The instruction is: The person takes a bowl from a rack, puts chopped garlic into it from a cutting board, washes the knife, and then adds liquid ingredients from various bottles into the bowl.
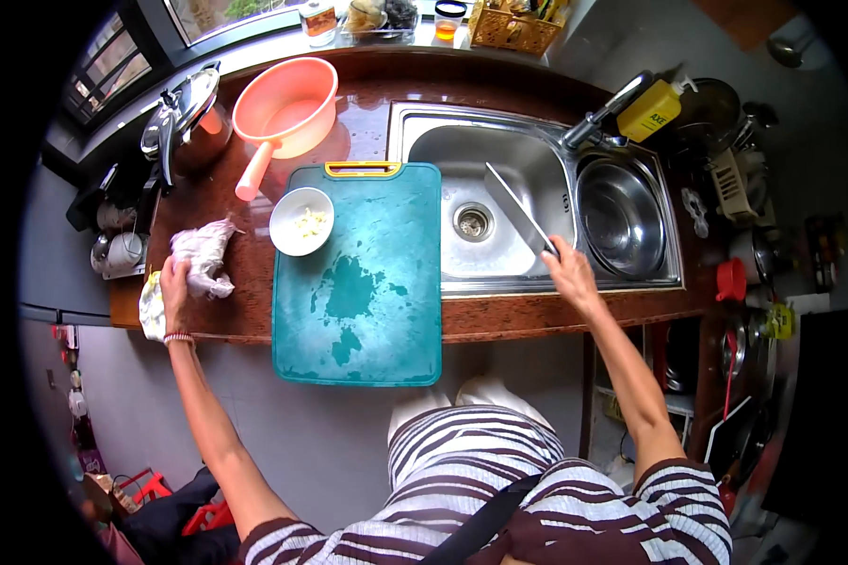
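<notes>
My left hand [175, 286] grips a crumpled pale pink cloth [203, 256] at the counter's left end. A yellow-and-white cloth [152, 311] hangs over the edge beside that wrist. In my right hand [572, 277] is the handle of a wide-bladed kitchen knife [514, 206], its blade slanting over the sink basin [523, 258]. Between my hands lies a wet teal cutting board [396, 311] with a yellow handle, its near end jutting past the counter edge. A white bowl [285, 224] holding chopped pale pieces [312, 223], perhaps garlic, sits at its upper left.
A pink plastic dipper [254, 169] and a pressure cooker [191, 145] stand at the back left. Right of the basin are the faucet [601, 120], a metal bowl [625, 219] and a yellow soap bottle [650, 111]. A red cup [731, 280] sits further right.
</notes>
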